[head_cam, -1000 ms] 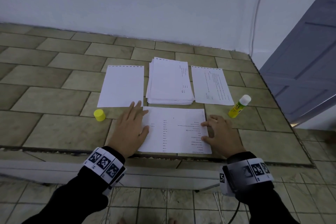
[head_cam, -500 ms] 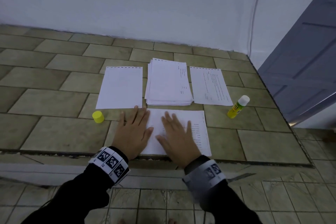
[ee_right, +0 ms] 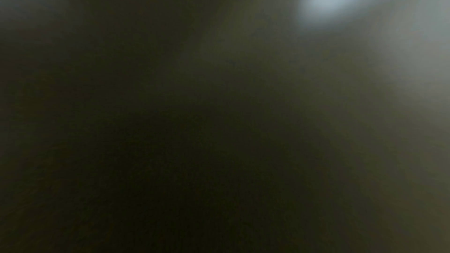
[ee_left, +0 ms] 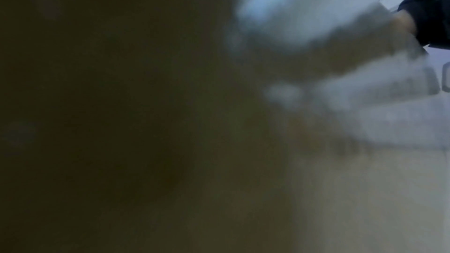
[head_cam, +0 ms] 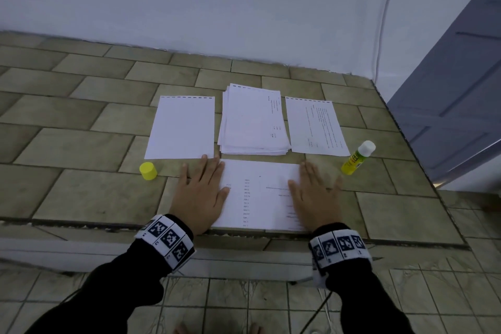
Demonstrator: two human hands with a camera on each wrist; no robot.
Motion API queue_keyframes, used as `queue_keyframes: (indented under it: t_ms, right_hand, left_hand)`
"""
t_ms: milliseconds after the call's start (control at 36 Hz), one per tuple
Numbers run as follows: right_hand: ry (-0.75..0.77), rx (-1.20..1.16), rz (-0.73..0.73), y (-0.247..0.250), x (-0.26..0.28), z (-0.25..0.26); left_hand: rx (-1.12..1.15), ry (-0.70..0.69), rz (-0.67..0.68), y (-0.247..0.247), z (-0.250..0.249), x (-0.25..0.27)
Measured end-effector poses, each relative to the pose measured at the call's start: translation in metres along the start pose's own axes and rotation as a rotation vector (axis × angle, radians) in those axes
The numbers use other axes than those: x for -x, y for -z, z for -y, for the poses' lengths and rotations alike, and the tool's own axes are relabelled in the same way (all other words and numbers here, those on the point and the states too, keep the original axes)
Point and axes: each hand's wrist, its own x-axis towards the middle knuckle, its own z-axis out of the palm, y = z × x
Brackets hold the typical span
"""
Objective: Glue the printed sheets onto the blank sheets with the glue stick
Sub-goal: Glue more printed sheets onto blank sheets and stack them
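Note:
A printed sheet (head_cam: pixel 257 192) lies sideways at the near edge of the tiled counter (head_cam: pixel 81 192). My left hand (head_cam: pixel 202 190) presses flat on its left end, fingers straight. My right hand (head_cam: pixel 314 195) lies flat on its right end, fingers spread. Behind it sit a blank sheet (head_cam: pixel 181 127), a stack of sheets (head_cam: pixel 252 119) and another printed sheet (head_cam: pixel 314 125). The yellow glue stick (head_cam: pixel 356 158) lies uncapped to the right; its yellow cap (head_cam: pixel 148 170) stands to the left. Both wrist views are dark and blurred.
A white wall (head_cam: pixel 217 8) closes the back of the counter. A grey door (head_cam: pixel 455 106) stands at the right, and a cable (head_cam: pixel 385 16) runs down the wall. The counter drops off to a tiled floor (head_cam: pixel 244 304) just below my wrists.
My right hand slid from the sheet's right edge to its middle, then back to the right end, fingers now straight. My left hand stayed on the left end.

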Motion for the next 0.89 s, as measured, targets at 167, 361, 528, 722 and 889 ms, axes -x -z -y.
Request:
queue_keyframes:
  t_ms: [167,361,528,722,889]
  right_hand:
    - [0.039,0.012,-0.097,0.007,0.008,0.02]
    - [0.45,-0.016,-0.012,-0.015,0.018,0.101]
    - [0.393,0.001,-0.046,-0.02,0.011,0.065]
    - [0.172,0.042,-0.016,-0.008,0.01,-0.013]
    - [0.086,0.095,-0.059,-0.001,0.011,0.0]
  left_hand:
    - [0.002,0.0,-0.007,-0.001,-0.003,-0.001]
    - [-0.016,-0.03,-0.008,-0.001,-0.003,-0.001]
    - [-0.029,-0.013,0.012,-0.001,-0.002,-0.001]
    - [-0.012,0.0,0.013,-0.001,-0.004,0.001]
    - [-0.018,0.001,-0.003,0.002,-0.006,-0.001]
